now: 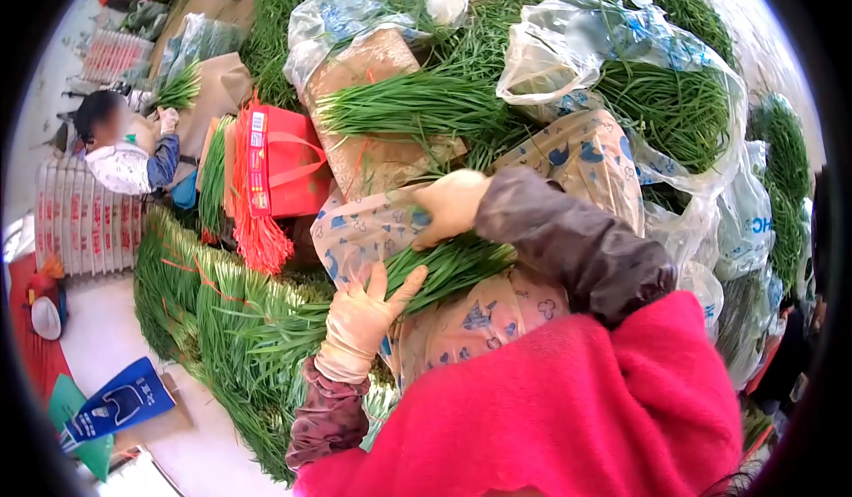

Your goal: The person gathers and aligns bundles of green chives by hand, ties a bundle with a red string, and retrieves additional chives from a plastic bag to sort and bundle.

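Both hands wear pale gloves. My left hand [357,321] is at a loose bunch of garlic chives [457,271] across my lap, its thumb and forefinger apart with green leaves between them. Its other fingers are partly hidden. Just above the bunch, my right hand [453,206] has thumb and fingers apart, close to the leaves and a patterned plastic apron [479,315]. Whether its fingertips touch the leaves I cannot tell. Beyond it, a sorted bundle of chives [413,105] lies on a worn board [373,164].
A red bag [288,160] with orange-red ties [262,240] stands left of the board. Piled chives [209,306] line my left; clear plastic bags [541,67] with more greens lie ahead and right. Another person [124,155] handles chives at upper left, near stacked white crates [89,217].
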{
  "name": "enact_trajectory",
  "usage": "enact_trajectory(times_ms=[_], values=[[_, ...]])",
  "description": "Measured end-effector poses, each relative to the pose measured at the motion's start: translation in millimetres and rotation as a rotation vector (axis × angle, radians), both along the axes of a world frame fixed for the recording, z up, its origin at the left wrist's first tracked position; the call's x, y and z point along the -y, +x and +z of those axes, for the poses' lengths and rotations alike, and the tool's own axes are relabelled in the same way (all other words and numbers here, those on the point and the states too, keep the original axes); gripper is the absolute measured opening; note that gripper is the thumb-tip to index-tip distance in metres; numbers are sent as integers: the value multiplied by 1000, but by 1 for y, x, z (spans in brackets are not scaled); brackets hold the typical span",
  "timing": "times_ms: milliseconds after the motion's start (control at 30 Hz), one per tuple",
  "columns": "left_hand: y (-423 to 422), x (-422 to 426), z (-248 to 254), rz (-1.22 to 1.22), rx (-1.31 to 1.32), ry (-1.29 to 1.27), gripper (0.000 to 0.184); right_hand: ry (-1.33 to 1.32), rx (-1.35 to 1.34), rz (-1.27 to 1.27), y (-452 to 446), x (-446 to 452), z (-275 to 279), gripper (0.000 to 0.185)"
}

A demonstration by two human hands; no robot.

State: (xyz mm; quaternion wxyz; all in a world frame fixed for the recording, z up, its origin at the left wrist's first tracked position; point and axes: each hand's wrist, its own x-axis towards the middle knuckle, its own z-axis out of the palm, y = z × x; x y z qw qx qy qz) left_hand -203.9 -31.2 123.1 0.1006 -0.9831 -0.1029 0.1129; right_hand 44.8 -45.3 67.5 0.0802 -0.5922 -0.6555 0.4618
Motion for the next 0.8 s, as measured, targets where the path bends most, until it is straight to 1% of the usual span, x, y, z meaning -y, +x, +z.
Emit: enact_trajectory(times_ms=[33,67,100,133,167,200,233,267,333,367,400,467,500,533,567,600,667,700,733,800], values=[[1,-1,1,-12,2,-3,74,65,-68,-67,-13,-3,-19,52],[-2,-1,2,37,-33,-21,75,128,-136,-130,-22,-5,-38,43],[-7,0,2,88,-70,-40,76,121,-134,-138,-22,-3,-43,43],[-12,0,2,81,-69,-46,76,109,-267,-499,-23,-1,-47,36],[-19,-1,0,160,-34,-125,77,96,-397,-860,-22,0,-49,29],[-23,-1,-1,240,1,-204,78,-88,-785,-1076,-7,-3,-54,22],[-23,0,3,326,96,-360,78,-142,-992,-1245,4,-6,-64,21],[-24,0,2,322,95,-362,78,-195,-1201,-1409,11,-6,-73,20],[-23,1,1,541,249,-754,74,-236,-1168,-1328,25,2,-64,19],[-23,1,-3,524,320,-826,69,-243,-1150,-1277,31,5,-66,23],[-23,2,-10,523,324,-826,69,-241,-1147,-1275,34,4,-65,23],[-26,4,-23,567,469,-1229,65,-62,-835,-1233,39,4,-65,33],[-31,1,-23,562,466,-1229,65,114,-687,-1276,44,4,-68,41],[-41,-5,-21,676,369,-1325,66,154,-637,-1362,57,3,-75,34],[-47,-8,-20,791,268,-1415,66,67,-637,-1367,79,6,-80,30],[-52,-7,-20,790,264,-1413,66,-24,-638,-1367,97,13,-82,27],[-61,-5,-18,1115,335,-1802,71,-81,-447,-1104,111,22,-77,22],[-59,-6,-15,1129,303,-1757,74,-186,-242,-829,116,25,-64,35],[-59,-7,-17,1129,308,-1752,74,-181,-245,-825,114,25,-57,35],[-58,-7,-23,1119,341,-1825,72,-16,-55,-352,110,28,-49,52]])
